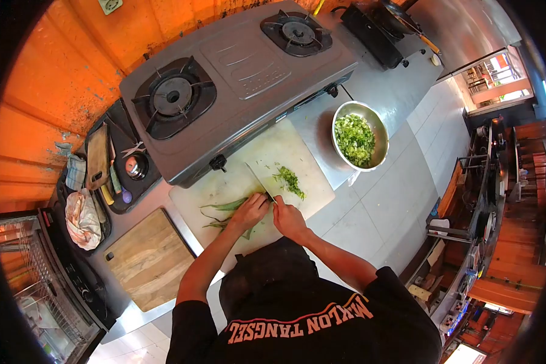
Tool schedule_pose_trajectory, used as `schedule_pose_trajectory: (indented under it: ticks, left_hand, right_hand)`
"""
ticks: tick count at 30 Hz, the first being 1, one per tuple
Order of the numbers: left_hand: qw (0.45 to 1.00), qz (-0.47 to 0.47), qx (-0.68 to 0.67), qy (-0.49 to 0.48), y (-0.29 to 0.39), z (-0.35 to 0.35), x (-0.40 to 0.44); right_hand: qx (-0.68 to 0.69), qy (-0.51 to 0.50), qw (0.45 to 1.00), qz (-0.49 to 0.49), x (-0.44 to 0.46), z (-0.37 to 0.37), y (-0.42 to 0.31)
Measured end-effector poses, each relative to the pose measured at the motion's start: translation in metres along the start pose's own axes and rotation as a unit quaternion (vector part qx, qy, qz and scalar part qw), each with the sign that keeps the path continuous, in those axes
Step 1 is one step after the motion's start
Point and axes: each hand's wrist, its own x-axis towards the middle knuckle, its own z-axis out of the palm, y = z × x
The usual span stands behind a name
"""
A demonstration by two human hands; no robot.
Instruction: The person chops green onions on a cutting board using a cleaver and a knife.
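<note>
My right hand (pixel 290 219) grips the handle of a knife (pixel 261 182), whose blade points away from me over the white cutting board (pixel 312 182). Just left of the blade, my left hand (pixel 252 210) is closed on long green leaves that look like spring onion (pixel 227 206); their ends trail out to the left. My fingertips are close to the blade, and the exact point of the cut is hidden. To the blade's right lies a small pile of chopped greens (pixel 290 182). Beyond the board's right side, a metal pan (pixel 380 130) holds more chopped greens (pixel 355 141).
A two-burner stove (pixel 242 67) stands behind the board. At left are a wooden board (pixel 148 258) and a black tray (pixel 130 199) with scissors (pixel 133 150), a metal container (pixel 136 165) and utensils. A crumpled cloth (pixel 83 219) lies farther left; a black frying pan (pixel 389 21) is at back right.
</note>
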Motion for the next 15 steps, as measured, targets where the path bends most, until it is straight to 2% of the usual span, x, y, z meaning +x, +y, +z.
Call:
schedule_pose_trajectory:
  ticks: [12, 15]
  left_hand:
    - [0.997, 0.042, 0.053, 0.028, -0.004, 0.007, 0.003]
    - [0.999, 0.017, 0.040, 0.034, 0.000, 0.004, 0.002]
  right_hand:
    - [-0.044, -0.031, 0.999, 0.011, 0.004, -0.007, -0.008]
    - [-0.076, -0.030, 0.997, 0.008, -0.001, -0.022, -0.022]
